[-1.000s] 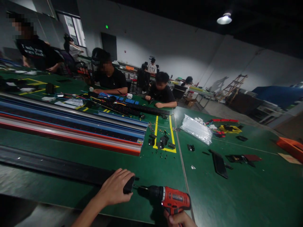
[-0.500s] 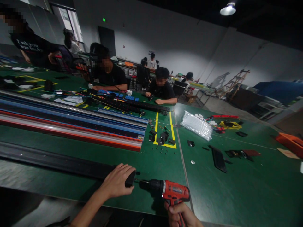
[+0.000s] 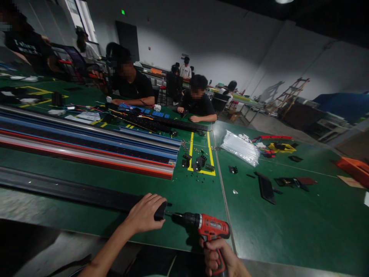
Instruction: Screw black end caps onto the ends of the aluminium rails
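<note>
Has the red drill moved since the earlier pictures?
No, not noticeably either way: the red drill still has its rear end at the table seam.

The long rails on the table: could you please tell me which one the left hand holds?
The black rail closest to the camera, its end facing the cordless drill; the other rails lie farther back.

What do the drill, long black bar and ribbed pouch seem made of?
Drill: probably hard plastic housing, red and black, moulded-looking. Long black bar: metal or plastic, unclear; smooth, faint sheen. Ribbed pouch: likely plastic film, from its shiny, pale ridges.
</note>
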A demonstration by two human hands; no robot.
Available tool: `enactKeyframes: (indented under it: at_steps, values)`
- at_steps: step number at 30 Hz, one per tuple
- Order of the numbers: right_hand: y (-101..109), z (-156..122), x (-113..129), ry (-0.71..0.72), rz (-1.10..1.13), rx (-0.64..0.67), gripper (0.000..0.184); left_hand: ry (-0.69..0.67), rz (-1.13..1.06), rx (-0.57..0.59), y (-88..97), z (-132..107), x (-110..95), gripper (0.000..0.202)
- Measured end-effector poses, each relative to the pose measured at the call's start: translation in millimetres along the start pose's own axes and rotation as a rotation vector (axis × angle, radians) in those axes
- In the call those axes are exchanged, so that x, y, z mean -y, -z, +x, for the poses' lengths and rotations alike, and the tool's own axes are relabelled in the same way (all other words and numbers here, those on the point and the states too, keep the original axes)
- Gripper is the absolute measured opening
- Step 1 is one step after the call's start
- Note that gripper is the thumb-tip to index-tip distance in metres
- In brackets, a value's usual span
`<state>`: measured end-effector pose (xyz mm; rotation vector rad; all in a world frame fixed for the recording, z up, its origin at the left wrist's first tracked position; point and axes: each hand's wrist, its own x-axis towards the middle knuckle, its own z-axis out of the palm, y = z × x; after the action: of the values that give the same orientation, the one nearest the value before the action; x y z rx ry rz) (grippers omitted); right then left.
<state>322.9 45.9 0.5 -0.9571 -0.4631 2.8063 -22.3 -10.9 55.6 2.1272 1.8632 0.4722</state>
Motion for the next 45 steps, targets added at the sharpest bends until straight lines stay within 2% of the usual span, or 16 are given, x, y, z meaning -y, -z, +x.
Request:
enactKeyframes:
  at_steps: [4,8,16,33,45]
  values:
    - [-4.2,0.5,1.7,-0.035,0.017,0.059,0.017,-0.006,0.011,-0.004,-0.2,0.6,0.5,0.047]
    - [-5.3,0.9,2.7,-0.028,0.026,0.056,0.013,-0.02,0.024,-0.015,-0.5,0.1,1.0,0.047]
    - [-6.5,-1.5,4.2,-0.027,0.022,0.082,0.018,-0.035,0.032,-0.039,-2.9,-0.1,2.6,0.047]
    - [-13.2,-4.6,1.4,-0.019,0.014,0.006,0.021,-0.026,0.018,-0.03,-5.9,-0.5,5.3,0.049]
    - [-12.5,-3.9,1.8,-0.053,0.036,-0.007,0.013,-0.031,0.019,-0.025,-2.6,-0.4,3.3,0.049]
